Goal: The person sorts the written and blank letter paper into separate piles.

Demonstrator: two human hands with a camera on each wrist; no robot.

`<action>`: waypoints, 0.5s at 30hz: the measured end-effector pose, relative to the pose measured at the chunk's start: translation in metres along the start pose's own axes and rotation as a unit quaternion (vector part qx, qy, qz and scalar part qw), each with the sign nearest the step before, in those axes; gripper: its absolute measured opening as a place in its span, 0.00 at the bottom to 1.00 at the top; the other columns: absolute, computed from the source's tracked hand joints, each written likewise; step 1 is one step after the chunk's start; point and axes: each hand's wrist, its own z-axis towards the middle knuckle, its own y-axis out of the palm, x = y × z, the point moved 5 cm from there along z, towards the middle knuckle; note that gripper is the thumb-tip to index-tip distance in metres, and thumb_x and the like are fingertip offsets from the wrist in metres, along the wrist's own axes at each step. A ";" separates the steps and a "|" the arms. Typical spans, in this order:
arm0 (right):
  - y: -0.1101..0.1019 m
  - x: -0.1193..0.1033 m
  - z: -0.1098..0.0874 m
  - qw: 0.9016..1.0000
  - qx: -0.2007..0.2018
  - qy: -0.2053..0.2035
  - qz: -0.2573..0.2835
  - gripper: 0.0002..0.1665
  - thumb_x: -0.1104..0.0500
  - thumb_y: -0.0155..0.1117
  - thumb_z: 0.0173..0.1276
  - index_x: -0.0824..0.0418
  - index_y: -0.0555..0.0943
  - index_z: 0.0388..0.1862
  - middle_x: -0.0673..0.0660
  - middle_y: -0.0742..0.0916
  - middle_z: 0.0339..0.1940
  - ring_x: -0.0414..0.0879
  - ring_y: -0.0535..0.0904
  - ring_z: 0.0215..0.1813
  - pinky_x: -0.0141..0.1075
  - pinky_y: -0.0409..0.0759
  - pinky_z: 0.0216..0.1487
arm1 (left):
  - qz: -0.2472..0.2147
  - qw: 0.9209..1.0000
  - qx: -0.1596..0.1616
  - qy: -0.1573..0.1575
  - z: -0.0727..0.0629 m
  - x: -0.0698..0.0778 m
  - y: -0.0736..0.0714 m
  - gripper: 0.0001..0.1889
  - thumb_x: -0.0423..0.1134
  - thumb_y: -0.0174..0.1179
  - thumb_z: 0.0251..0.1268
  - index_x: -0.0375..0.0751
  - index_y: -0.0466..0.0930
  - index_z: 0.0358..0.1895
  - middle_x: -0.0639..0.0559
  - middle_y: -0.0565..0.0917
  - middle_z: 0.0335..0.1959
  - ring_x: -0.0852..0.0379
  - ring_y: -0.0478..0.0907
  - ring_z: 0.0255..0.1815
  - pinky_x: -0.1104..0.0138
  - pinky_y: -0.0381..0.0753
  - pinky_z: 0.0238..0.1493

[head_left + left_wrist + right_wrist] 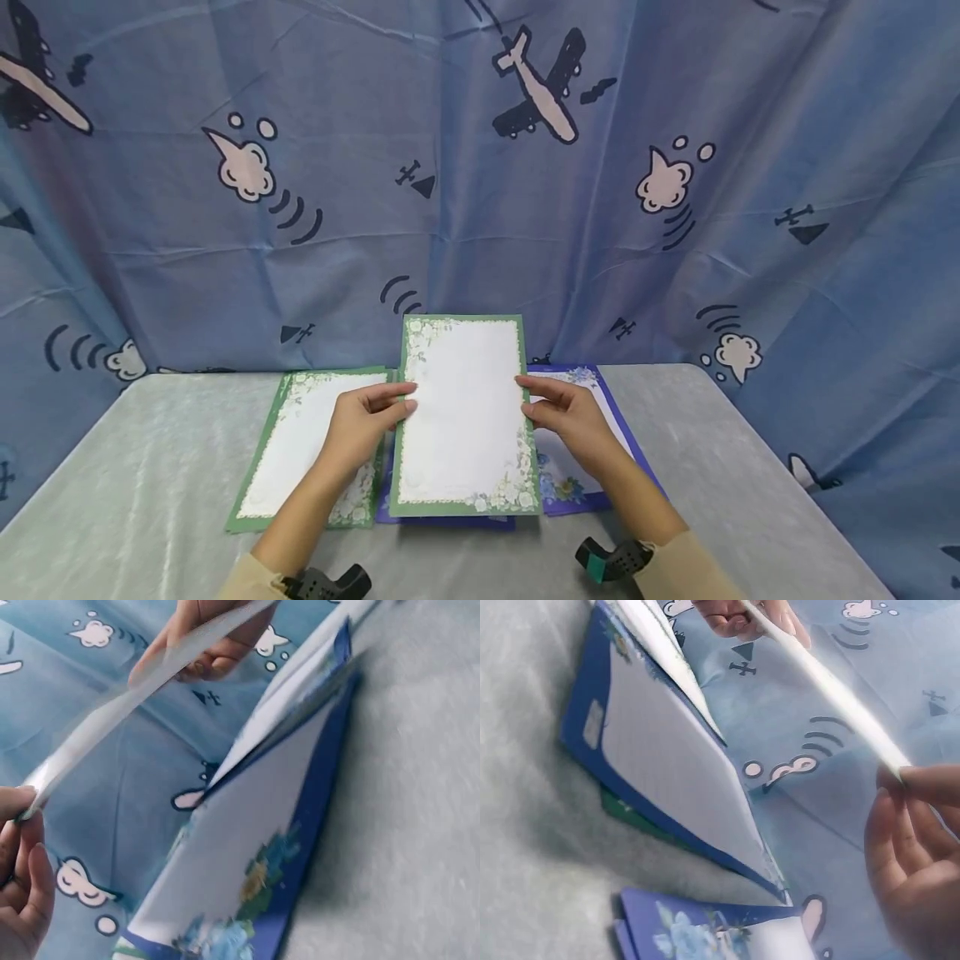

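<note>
A green-bordered sheet of floral stationery paper [465, 417] is raised upright in front of me, its white middle bare and pale flowers at two corners. My left hand [367, 417] pinches its left edge between thumb and fingers. At the opposite edge, my right hand [566, 417] grips it the same way. Both wrist views show the sheet nearly edge-on, well above the papers on the table. Under it in the head view, a blue-bordered sheet [675, 765] lies in the middle, mostly hidden, with a bit of green poking out beneath.
Left of the middle lies another green-bordered sheet [292, 442], partly behind my left forearm. On the right are blue-bordered sheets [600, 500] with blue flowers. A grey cloth covers the table [150, 467]; a blue curtain [345, 167] with airplanes hangs right behind it.
</note>
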 end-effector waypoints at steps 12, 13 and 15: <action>-0.001 -0.037 0.004 0.999 -0.006 -0.028 -0.033 0.28 0.61 0.66 0.71 0.59 0.76 0.70 0.63 0.80 0.68 0.38 0.84 0.43 0.37 0.85 0.50 | -0.022 0.999 0.014 0.022 -0.004 0.023 -0.015 0.16 0.40 0.67 0.68 0.45 0.86 0.57 0.49 0.89 0.47 0.62 0.83 0.38 0.66 0.84 0.44; 0.000 -0.041 0.005 0.999 -0.007 -0.033 -0.036 0.28 0.61 0.66 0.71 0.59 0.77 0.70 0.63 0.80 0.68 0.38 0.84 0.42 0.38 0.85 0.49 | -0.019 0.999 0.019 0.025 -0.005 0.025 -0.019 0.16 0.40 0.67 0.68 0.44 0.86 0.57 0.49 0.89 0.48 0.63 0.83 0.38 0.67 0.84 0.43; 0.003 -0.048 0.006 0.998 -0.009 -0.041 -0.042 0.28 0.62 0.66 0.71 0.60 0.77 0.69 0.64 0.81 0.66 0.39 0.84 0.41 0.38 0.85 0.49 | -0.009 0.999 0.030 0.034 -0.006 0.030 -0.025 0.17 0.40 0.67 0.68 0.44 0.86 0.58 0.48 0.88 0.49 0.63 0.82 0.37 0.67 0.84 0.44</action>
